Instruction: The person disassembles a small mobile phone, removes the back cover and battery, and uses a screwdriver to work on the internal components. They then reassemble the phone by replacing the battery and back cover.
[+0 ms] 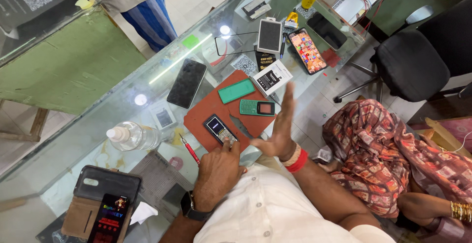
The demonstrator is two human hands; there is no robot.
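On the glass worktop, a rust-red mat is laid out as a working surface, and the opened parts of a small keypad phone are kept together on it.

- Keypad phone body: dark, small, with a lit screen and a grey keypad; set near the mat's front edge. It is pinned flat by a fingertip of the left hand, which is otherwise loosely curled and has nothing grasped. A dark wristwatch is worn on that arm.
- Green front frame: laid face-up on the mat, its screen window empty, apparently separated from the body.
- Green back cover: flat, plain, placed just beside the frame.
- Right hand: raised edge-on above the mat's right side, fingers straight and together, fully open, nothing held; red and pale bands are worn at the wrist.
- Red-handled screwdriver: left at the mat's left edge, within reach.
- Clear plastic bottle: lying on its side, to the left.
- Black smartphone: set face-down beyond the mat.
- Small white box: resting at the mat's far corner.
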